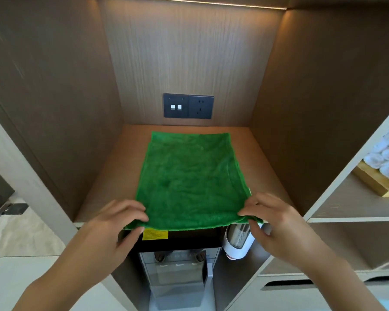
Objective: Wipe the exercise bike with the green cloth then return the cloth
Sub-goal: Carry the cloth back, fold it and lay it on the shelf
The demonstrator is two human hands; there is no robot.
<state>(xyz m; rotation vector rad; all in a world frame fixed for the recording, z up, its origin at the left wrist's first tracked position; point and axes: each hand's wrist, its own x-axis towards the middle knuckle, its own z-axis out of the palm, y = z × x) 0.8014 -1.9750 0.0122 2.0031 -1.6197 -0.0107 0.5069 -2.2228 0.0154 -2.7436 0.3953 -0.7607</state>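
My left hand (117, 223) pinches the near left corner of the green cloth (189, 182), thumb under the hem and fingers curled on top; my right hand (272, 221) pinches the near right corner the same way; neither is loose, and neither holds anything else. The cloth lies spread flat on the wooden shelf (265, 158) inside the alcove, its far edge close to the back wall below the socket panel (188, 106), its near edge overhanging the shelf lip above the water dispenser (177, 265). No exercise bike is in sight, so I cannot tell whether I am picking the cloth up or putting it back. The risk, as I judge it: the overhang; let go carelessly and the cloth could slide off the lip onto the dispenser, or brush the cup holder (238, 241) beside my right hand; an uneven pull would bunch it.
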